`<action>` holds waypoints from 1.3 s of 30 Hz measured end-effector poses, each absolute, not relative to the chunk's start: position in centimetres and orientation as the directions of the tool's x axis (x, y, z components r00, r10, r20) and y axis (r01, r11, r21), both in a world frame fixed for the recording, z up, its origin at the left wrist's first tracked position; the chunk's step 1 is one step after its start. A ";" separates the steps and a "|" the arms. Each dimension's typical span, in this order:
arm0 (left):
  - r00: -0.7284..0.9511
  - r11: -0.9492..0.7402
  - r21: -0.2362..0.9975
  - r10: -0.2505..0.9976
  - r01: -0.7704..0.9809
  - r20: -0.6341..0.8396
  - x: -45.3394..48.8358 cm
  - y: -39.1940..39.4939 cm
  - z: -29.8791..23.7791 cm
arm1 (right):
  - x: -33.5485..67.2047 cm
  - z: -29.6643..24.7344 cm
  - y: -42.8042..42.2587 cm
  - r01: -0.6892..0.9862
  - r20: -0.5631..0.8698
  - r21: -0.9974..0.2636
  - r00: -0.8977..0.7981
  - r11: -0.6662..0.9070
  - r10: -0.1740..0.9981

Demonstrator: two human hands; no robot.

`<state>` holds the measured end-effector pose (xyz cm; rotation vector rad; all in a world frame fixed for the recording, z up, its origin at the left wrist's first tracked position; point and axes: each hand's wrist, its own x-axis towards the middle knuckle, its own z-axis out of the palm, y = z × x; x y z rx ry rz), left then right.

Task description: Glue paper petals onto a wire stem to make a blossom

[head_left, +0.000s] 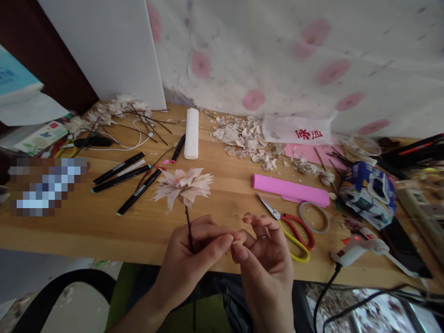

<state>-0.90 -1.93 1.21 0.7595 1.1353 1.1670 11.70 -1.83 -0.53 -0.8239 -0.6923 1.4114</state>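
Left hand [185, 268], grip closed on a pale flower [183, 186] by its stem; right hand [267, 266] touching left fingertips, can't tell its grip; scissors [276, 214] near, on the desk [86, 231]

The left hand [197, 259] has the dark stem [189, 226] of a pale flower [183, 186] in its grip, and its fingertips meet the right hand [267, 259]. On the wooden bench [222, 185], red and yellow scissors [276, 214] lie beside a tape ring [326, 222], between a pink roll [289, 189] and a white glue gun [359, 245]. Black pens [139, 192] lie to the left, and dry petals [244, 134] sit in a heap at the back.
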 end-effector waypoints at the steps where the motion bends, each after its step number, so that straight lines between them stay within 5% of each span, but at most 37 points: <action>1: -0.004 0.268 0.913 0.959 -0.306 -0.282 -0.9 -2.0 1.2 | 11.7 -0.4 -1.8 -0.562 -0.063 -0.827 0.049 -0.025 0.997; 29: 0.000 0.289 0.895 0.952 -0.340 -0.307 -0.9 -1.8 0.9 | 11.7 -0.7 -1.4 -0.586 -0.094 -0.806 -0.004 -0.078 0.996; 34: -0.057 0.151 0.932 0.982 -0.330 -0.180 -1.0 -2.1 -0.2 | 11.6 -0.4 -1.1 -0.628 -0.118 -0.770 -0.034 -0.113 0.992; 39: -0.164 -0.066 0.990 0.985 -0.126 0.045 -0.9 -2.2 -0.6 | 11.5 -0.5 -1.0 -0.655 -0.106 -0.748 -0.042 -0.107 0.993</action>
